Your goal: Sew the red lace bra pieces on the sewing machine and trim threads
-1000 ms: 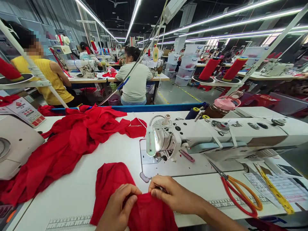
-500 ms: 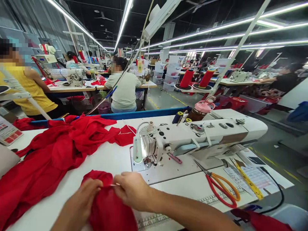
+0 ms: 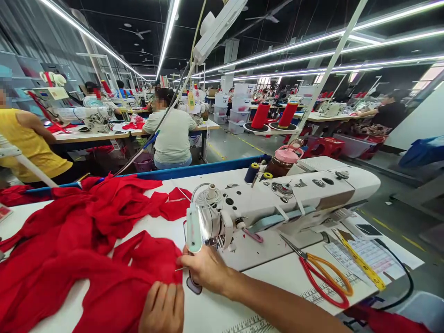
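Observation:
Red fabric (image 3: 145,259) lies bunched across the left of the table, one edge reaching the needle end of a white sewing machine (image 3: 284,185). My left hand (image 3: 164,307) holds its near right edge, fingers together on top and thumb hidden. Just before the presser foot, my right hand (image 3: 206,270) is closed on a thin metal tool (image 3: 181,269) whose pointed tip pokes out over the cloth; most of it is hidden, so its kind is unclear. Below that hand shows a dark-rimmed rounded loop (image 3: 194,284), perhaps a part of the tool.
Large scissors (image 3: 324,280) with red and orange handles lie right, beside a yellow tape measure (image 3: 360,261) and papers. Pink-handled snips (image 3: 255,237) rest under the machine arm. A lidded jar (image 3: 286,159) and thread spools (image 3: 251,172) stand behind. Co-workers sit beyond.
The fabric piece between my hands has gone from being held up to lying spread on the table. My left hand has moved right and down; my right hand is closer to the needle. The view has turned slightly right.

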A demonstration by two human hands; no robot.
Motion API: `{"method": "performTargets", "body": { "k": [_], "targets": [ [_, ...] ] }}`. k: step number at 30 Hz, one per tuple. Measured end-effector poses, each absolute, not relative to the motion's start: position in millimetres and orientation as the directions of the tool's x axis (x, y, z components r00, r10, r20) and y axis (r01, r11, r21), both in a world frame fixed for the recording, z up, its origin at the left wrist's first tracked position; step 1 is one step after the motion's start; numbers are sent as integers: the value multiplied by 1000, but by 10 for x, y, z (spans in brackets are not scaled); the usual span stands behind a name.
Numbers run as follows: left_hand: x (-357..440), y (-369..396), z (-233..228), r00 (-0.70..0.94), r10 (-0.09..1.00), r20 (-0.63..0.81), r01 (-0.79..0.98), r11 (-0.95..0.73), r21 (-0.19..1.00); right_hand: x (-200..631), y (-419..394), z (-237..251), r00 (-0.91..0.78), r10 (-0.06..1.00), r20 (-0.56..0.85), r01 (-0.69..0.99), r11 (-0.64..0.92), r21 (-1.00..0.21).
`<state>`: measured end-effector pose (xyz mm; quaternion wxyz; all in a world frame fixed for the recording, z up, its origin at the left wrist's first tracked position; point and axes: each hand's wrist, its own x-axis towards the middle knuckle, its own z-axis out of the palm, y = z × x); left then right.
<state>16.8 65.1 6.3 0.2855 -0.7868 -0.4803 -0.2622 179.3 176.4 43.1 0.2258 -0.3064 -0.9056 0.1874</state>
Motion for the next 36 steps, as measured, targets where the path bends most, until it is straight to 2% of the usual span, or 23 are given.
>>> {"method": "performTargets", "body": {
  "k": [5,7,9,10,12,13,14,16,18,22,28,33,36],
  "targets": [
    [628,798,130,307,645,700,924,-377,-58,2453,1573,503,-644,722,253,601,682,-416],
    [620,806,221,264,669,695,919,-394,30,2636,1487,511,-583,772,254,625,626,-467],
    [527,811,343,163,759,631,890,-389,237,2735,1420,515,-518,823,232,604,544,-583],
    [460,816,413,88,836,542,848,-348,400,2745,1395,527,-501,838,214,571,507,-646],
    [319,834,555,-51,967,249,657,-155,738,2690,1358,593,-517,837,176,492,459,-740],
    [255,844,616,-86,992,89,523,-31,852,2632,1344,648,-535,832,148,458,433,-776],
    [201,851,664,-89,995,-47,394,79,916,2562,1331,714,-560,821,106,433,400,-807],
    [124,849,708,-76,978,-196,201,208,957,2404,1304,855,-611,791,18,416,340,-844],
    [84,821,688,-75,966,-249,88,255,963,2248,1277,954,-647,763,-14,417,338,-844],
    [47,725,564,-49,951,-304,-62,301,952,1988,1251,898,-649,757,82,480,490,-727],
    [17,620,501,43,953,-301,-153,304,940,1873,1284,652,-600,772,208,609,610,-506],
    [84,533,580,-61,941,-332,-237,310,921,1971,1190,694,-618,733,286,554,664,-502],
    [137,511,625,-112,937,-332,-228,300,926,1973,1130,700,-643,703,303,518,691,-505]
  ]
}}
